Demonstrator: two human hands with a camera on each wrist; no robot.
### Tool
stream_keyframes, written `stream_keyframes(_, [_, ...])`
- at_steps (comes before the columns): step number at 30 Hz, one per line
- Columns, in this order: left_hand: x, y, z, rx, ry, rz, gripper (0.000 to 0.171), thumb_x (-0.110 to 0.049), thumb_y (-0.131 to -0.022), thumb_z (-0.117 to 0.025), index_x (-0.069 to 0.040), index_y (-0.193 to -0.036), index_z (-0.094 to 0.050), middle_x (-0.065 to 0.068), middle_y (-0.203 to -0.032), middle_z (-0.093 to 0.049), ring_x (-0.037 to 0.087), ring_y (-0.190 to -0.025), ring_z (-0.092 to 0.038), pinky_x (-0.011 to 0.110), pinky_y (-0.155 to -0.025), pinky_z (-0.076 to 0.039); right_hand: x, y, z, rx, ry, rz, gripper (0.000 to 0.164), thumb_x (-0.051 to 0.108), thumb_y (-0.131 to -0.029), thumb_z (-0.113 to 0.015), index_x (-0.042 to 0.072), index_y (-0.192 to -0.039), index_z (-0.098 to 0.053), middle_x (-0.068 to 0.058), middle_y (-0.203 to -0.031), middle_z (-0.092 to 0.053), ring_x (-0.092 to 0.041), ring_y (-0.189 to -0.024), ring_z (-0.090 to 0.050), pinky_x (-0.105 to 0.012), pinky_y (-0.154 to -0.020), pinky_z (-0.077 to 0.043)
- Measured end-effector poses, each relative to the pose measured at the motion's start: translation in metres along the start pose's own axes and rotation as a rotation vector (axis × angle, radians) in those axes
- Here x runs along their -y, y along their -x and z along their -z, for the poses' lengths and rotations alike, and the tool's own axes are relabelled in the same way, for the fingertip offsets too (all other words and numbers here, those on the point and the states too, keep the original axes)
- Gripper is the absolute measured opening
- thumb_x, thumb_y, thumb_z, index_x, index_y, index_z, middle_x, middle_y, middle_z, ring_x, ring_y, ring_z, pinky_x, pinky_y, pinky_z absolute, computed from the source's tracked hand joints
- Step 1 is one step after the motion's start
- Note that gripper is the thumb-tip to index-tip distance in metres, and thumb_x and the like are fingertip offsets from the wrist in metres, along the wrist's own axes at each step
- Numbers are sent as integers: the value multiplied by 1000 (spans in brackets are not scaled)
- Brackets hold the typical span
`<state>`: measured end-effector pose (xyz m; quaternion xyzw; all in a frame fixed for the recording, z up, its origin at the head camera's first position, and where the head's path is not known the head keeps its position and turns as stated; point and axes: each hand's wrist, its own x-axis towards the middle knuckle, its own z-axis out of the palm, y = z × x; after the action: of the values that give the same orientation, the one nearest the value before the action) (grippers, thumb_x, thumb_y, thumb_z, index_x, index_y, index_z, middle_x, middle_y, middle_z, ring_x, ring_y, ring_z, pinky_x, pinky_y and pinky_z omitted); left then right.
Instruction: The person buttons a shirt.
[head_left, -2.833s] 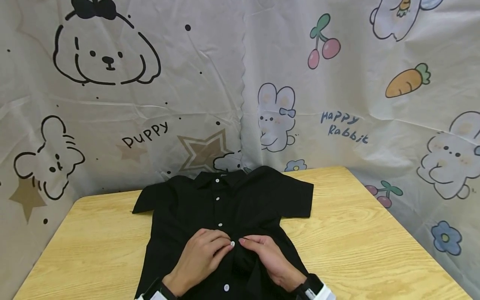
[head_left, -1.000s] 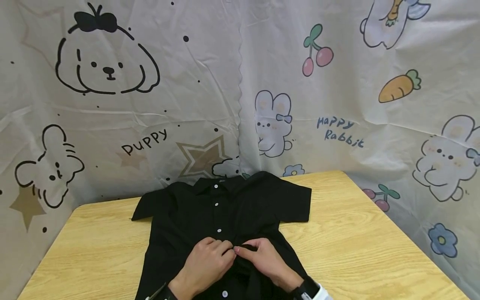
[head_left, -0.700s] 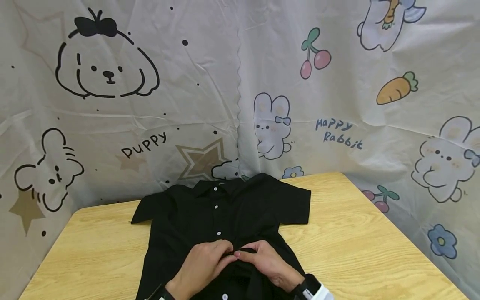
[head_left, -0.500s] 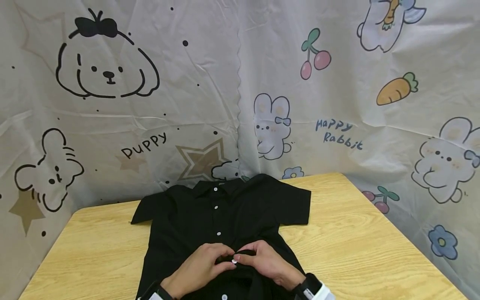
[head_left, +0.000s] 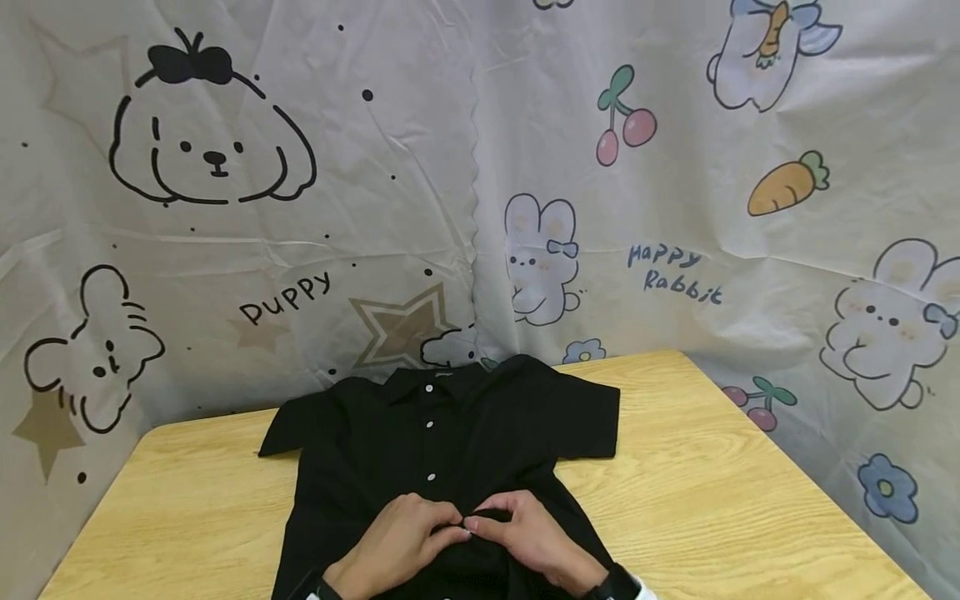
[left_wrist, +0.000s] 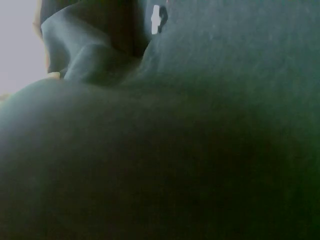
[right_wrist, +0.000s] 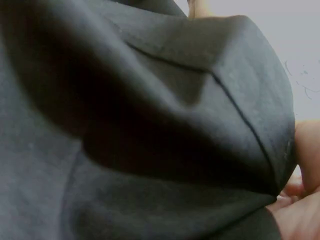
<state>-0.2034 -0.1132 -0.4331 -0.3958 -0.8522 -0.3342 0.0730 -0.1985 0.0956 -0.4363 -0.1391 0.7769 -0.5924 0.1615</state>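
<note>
A black short-sleeved button-up shirt (head_left: 367, 450) lies spread front up, collar at the far side. Over its lower front, my left hand (head_left: 401, 542) pinches the cloth at the button line between thumb and forefinger. Close against it, my right hand (head_left: 532, 537) grips the raised front edge, its thumb tip meeting the left fingertips. The button there is almost wholly hidden by the fingers. Up the front runs a line of white buttons, the nearest visible one (head_left: 431, 477) just above the hands. The left wrist view has a white button (left_wrist: 156, 21) edge-on; folded black cloth (right_wrist: 150, 200) fills most of the right wrist view.
The shirt lies on a light wood-grain table (head_left: 697, 500), its far edge against a pale curtain (head_left: 420, 183) printed with puppies, rabbits, cherries and carrots. Dark bands circle both wrists.
The hands have drawn together at the front edge, where earlier they were slightly apart with the button showing. Half a second ago that button peeked between the thumbs; now it is mostly covered.
</note>
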Motion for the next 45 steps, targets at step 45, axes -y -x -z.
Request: stream_keyframes(45, [-5,6,15,-481,-352,-307,30,-27,-102,-48,-15,-84,-70,-7,-84,-64,6,-77,-60,21,-63,-51,9,-10,-10,-55,137,409,18,17,-95,-60,12,-109,-71,3,-104,-69,-9,-95,-63,-26,-79,-51])
